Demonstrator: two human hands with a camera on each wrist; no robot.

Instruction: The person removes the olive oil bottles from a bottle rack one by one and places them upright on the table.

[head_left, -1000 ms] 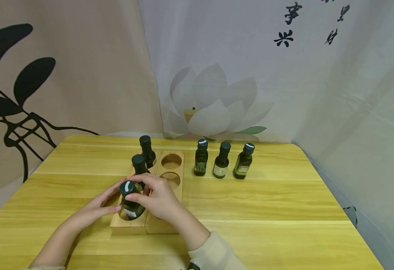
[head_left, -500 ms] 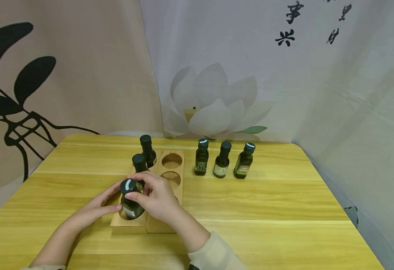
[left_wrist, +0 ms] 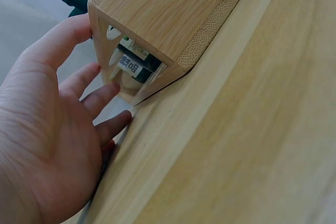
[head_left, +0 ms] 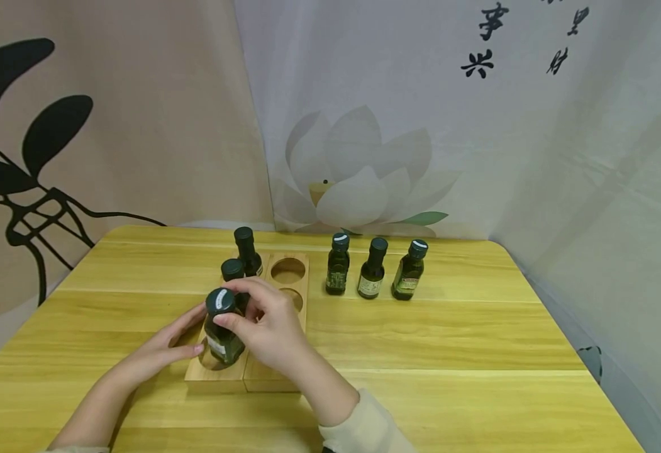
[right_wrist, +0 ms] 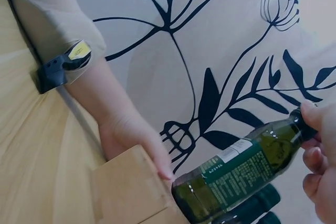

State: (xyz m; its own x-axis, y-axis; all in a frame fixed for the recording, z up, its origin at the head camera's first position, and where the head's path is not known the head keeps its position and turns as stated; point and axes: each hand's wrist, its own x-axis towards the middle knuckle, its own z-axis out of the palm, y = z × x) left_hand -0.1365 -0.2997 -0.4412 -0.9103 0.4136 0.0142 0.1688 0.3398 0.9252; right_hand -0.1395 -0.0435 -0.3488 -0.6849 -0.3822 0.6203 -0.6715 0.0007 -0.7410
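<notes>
My right hand pinches a small green glass bottle at its neck, just under the dark cap. The bottle stands slightly tilted over the front-left hole of a wooden rack; its base shows above the rack in the right wrist view, where its green label faces the camera. My left hand is at the rack's left side, its fingers spread and relaxed, with fingertips touching the side in the left wrist view. Two more dark bottles, a nearer one and a farther one, stand in the rack's left row.
In the rack's right row, round holes are visible, partly hidden by my right hand. To the right on the wooden table stand three bottles: a left one, a middle one and a right one. A printed cloth hangs behind.
My right hand has raised the bottle slightly and shifted it a little to the right and away. My left hand stays in place at the rack.
</notes>
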